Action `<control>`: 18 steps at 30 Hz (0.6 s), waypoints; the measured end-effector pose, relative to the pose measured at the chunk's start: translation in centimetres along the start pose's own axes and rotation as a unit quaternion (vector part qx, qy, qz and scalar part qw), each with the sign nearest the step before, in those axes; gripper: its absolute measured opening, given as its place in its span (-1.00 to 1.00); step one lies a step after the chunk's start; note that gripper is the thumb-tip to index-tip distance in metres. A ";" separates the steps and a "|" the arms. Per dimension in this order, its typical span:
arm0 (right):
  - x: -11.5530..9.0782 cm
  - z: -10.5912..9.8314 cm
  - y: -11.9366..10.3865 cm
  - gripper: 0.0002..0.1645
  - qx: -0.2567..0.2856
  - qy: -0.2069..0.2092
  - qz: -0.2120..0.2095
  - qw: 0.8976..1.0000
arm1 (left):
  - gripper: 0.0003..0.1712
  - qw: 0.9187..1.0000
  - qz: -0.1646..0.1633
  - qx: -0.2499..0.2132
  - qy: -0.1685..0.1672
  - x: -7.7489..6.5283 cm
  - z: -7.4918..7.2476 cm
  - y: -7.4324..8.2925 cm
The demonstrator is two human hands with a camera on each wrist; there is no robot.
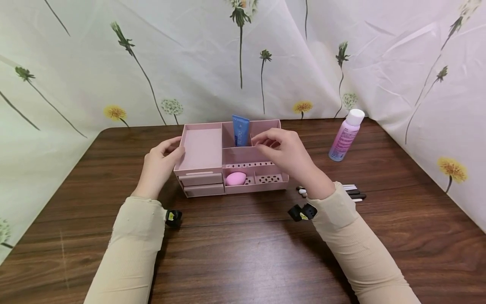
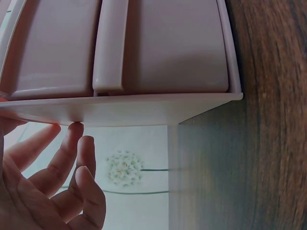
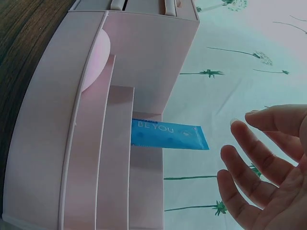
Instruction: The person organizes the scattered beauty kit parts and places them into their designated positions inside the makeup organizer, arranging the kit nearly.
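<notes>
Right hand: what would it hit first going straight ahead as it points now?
Probably the blue tube standing in the pink organizer: the right hand points toward it across a gap, though depth is hard to judge.

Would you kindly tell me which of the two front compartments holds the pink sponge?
The front compartment beside the drawers; the pink sponge sits there, while the other front compartment has none.
</notes>
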State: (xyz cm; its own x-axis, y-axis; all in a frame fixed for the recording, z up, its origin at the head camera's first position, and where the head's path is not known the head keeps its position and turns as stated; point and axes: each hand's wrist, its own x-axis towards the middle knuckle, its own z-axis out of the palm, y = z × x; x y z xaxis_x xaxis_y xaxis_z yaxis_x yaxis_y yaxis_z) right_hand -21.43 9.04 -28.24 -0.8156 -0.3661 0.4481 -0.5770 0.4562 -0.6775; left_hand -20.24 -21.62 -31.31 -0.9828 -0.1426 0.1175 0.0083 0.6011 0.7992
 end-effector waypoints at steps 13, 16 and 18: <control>-0.8 -1.1 0.6 -0.81 -0.002 0.016 0.011 1.000 | -0.39 1.000 0.002 0.004 0.002 0.1 0.1 -0.2; -1.0 -1.4 0.8 -0.81 -0.006 0.021 0.011 1.000 | -0.39 1.000 0.002 0.004 0.002 0.2 0.1 -0.3; -1.1 -1.6 1.0 -0.81 -0.009 0.024 0.009 1.000 | -0.38 1.000 0.002 0.005 0.002 0.2 0.1 -0.3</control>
State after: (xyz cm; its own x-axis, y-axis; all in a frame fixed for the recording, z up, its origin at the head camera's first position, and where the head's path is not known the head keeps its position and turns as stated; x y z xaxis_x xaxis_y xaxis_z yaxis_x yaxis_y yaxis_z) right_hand -21.20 11.22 -28.50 -0.8269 -0.3189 0.4632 -0.5623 0.4771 -0.6754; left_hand -20.43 -21.75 -31.56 -0.9822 -0.1431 0.1218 0.0097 0.6089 0.7932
